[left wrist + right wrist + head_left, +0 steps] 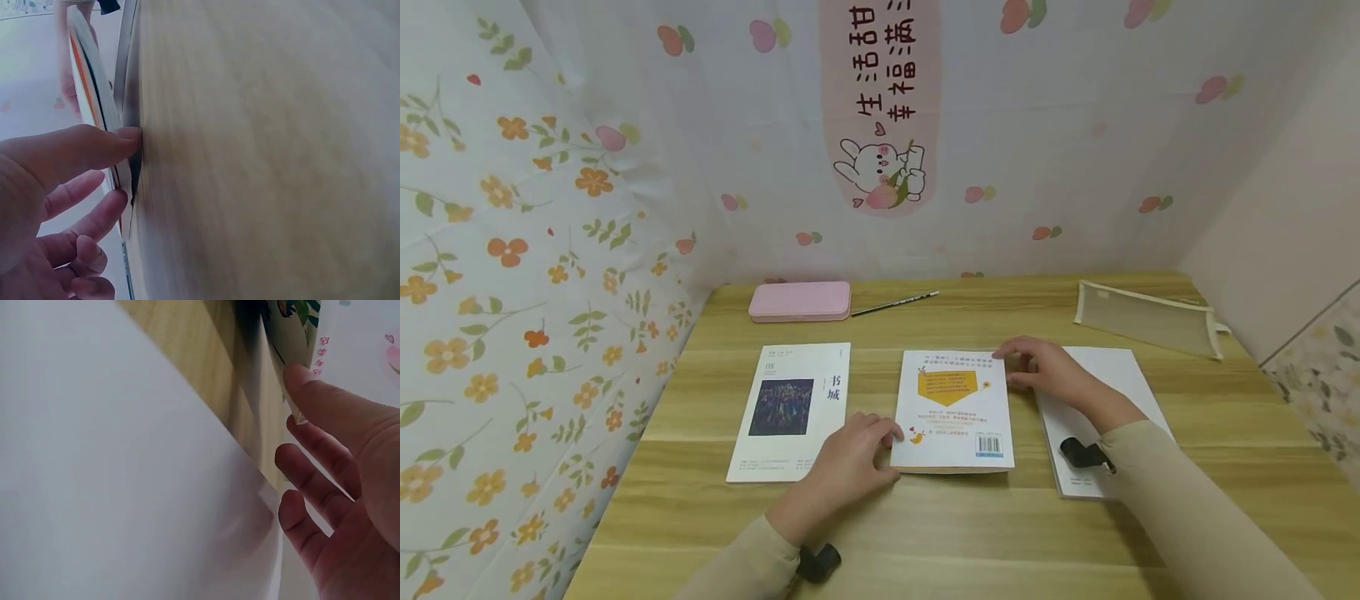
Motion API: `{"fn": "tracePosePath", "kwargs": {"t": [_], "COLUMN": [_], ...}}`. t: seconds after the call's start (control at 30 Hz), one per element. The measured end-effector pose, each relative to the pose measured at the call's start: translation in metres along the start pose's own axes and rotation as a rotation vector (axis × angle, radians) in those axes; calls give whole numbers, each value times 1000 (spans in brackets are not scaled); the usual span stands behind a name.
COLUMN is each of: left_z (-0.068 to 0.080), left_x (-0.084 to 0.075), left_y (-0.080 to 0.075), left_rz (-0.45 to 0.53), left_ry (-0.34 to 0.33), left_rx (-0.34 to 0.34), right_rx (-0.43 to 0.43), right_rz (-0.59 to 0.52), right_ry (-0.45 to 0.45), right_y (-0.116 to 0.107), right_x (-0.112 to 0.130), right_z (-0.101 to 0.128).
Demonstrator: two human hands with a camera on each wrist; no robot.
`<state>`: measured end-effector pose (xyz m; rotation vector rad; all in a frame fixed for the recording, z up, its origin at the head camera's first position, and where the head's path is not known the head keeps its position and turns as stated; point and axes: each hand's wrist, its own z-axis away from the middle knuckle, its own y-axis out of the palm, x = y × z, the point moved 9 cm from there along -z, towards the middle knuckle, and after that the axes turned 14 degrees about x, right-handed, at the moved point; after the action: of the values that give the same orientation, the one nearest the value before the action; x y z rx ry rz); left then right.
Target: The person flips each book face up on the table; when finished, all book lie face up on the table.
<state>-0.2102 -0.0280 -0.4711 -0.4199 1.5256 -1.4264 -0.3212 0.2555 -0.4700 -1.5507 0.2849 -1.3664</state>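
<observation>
A white book (951,417) with a yellow panel and a barcode is between my two hands, in the middle of the head view. My left hand (853,458) pinches its lower left edge; in the left wrist view the thumb and fingers lie on opposite sides of the book's page edges (94,81). At the upper right corner, my right hand (1047,372) pinches the book between thumb and index finger, the other fingers loosely bent. Under my right forearm is a second white book (1116,371), largely plain. Left of the middle book lies a magazine (790,454) with a dark picture.
Along the back of the wooden table (955,542) lie a pink pencil case (800,302) and a dark pencil (895,303). A pale mesh pouch (1142,321) is at the back right. Patterned cloth (760,167) hangs behind the table and at the left.
</observation>
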Motion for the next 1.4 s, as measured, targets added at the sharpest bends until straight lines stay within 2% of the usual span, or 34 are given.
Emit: {"fn": "tracePosePath", "kwargs": {"t": [0.33,0.53,0.8,1.0,1.1,1.27,1.4], "left_z": [11,17,27,33,36,44,47], "left_x": [0,6,2,3,4,3,3], "left_y": [-14,-21,-38,-51,-57,-64,-66], "left_rz": [-10,24,38,142,218,303,319], "left_ry": [13,15,124,200,262,361,376], "left_rx": [-134,-230,-444,-586,-644,-708,-715], "right_rx": [-39,-79,-212,-310,-335,-362,-366], "right_rz": [-6,-24,-114,-177,-212,-269,-315], "right_ry": [16,-19,-39,-97,-123,-160,-173], "right_y": [-18,-26,-43,-51,-53,-53,-50], "right_x": [8,11,15,21,25,34,39], "right_z": [9,13,21,25,25,26,28]}}
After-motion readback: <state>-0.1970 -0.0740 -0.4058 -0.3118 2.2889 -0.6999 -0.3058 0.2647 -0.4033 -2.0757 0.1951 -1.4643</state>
